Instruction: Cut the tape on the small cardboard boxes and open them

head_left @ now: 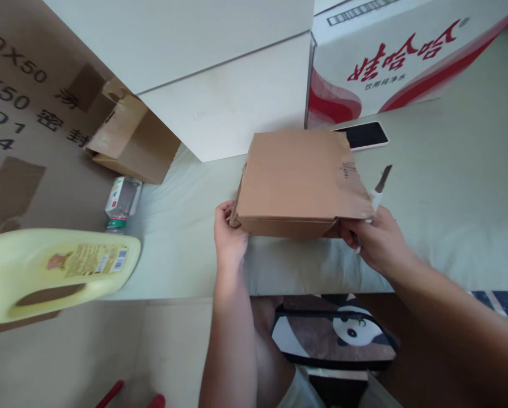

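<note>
A brown cardboard box (296, 178) sits in front of me, its broad face up and its right edge torn. My left hand (229, 235) grips the lower left corner, fingers curled behind it. At the lower right corner, my right hand (375, 238) is closed around a white-handled utility knife (377, 195) while also touching the box. The knife's dark blade points up and away from me, beside the box's right edge. Part of the handle is hidden in the fingers. Just behind the box lies a phone (367, 136), partly covered by it.
White cartons (224, 107) and a red-and-white carton (390, 85) stand behind on the pale green cloth surface (173, 249). To the left are a small open carton (130, 136), a plastic bottle (120, 204), a yellow jug (88, 263) and a large printed carton (7, 187).
</note>
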`<state>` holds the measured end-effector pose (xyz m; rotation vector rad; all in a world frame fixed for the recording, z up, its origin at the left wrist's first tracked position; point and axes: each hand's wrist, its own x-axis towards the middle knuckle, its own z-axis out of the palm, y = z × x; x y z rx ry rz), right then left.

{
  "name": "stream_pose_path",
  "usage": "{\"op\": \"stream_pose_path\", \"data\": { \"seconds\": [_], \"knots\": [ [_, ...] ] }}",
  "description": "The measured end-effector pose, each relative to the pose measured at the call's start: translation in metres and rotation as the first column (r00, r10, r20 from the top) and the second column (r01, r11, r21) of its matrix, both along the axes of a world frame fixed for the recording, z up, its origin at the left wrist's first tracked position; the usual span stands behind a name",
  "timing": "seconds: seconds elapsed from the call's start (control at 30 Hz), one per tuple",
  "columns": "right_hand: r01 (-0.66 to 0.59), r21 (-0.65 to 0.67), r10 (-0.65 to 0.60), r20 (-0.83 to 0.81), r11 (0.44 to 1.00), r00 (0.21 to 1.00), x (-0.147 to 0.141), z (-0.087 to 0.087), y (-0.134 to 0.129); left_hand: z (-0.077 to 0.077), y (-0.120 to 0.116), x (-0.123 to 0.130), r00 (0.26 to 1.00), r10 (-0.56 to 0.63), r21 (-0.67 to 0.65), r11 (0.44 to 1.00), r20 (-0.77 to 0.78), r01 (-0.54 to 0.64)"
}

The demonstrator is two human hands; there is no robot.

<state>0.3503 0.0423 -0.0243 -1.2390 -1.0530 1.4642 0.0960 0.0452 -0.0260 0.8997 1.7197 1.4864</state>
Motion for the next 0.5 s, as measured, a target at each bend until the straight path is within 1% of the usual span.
{"op": "stream_pose_path", "data": {
  "seconds": [0.07, 0.1, 0.17, 0.23, 0.3, 0.33, 0.4, 0.5],
  "knots": [
    [0.026, -0.014, -0.025, 0.035, 1.0, 0.999, -0.003, 0.001, 0.001, 0.0, 0.002, -0.002, 0.989, 0.02, -0.04, 0.999, -0.145, -0.026],
    [0.028, -0.017, -0.027, 0.059, 0.999, 0.998, -0.004, 0.002, 0.002, 0.001, 0.003, -0.002, 0.981, 0.041, -0.064, 0.996, -0.191, -0.054],
    [0.021, -0.019, -0.019, 0.107, 1.0, 0.994, -0.006, 0.003, 0.002, 0.005, 0.005, -0.001, 0.966, 0.107, -0.082, 0.988, -0.234, -0.13],
    [0.015, -0.01, -0.014, 0.146, 1.0, 0.989, -0.008, 0.003, 0.002, 0.009, 0.006, 0.001, 0.943, 0.217, -0.029, 0.972, -0.252, -0.231],
    [0.02, 0.009, -0.021, 0.166, 1.0, 0.986, -0.009, 0.004, 0.001, 0.011, 0.006, 0.002, 0.924, 0.289, 0.068, 0.957, -0.249, -0.281],
    [0.023, 0.019, -0.026, 0.178, 1.0, 0.984, -0.009, 0.005, 0.001, 0.011, 0.006, 0.002, 0.929, 0.294, 0.099, 0.955, -0.227, -0.278],
    [0.033, 0.043, -0.041, 0.208, 0.999, 0.977, -0.008, 0.006, 0.0, 0.008, 0.005, 0.002, 0.955, 0.258, 0.103, 0.964, -0.143, -0.245],
    [0.042, 0.067, -0.057, 0.244, 0.997, 0.968, -0.005, 0.006, -0.001, -0.003, 0.004, 0.001, 0.991, 0.136, 0.098, 0.986, -0.007, -0.134]
  ]
}}
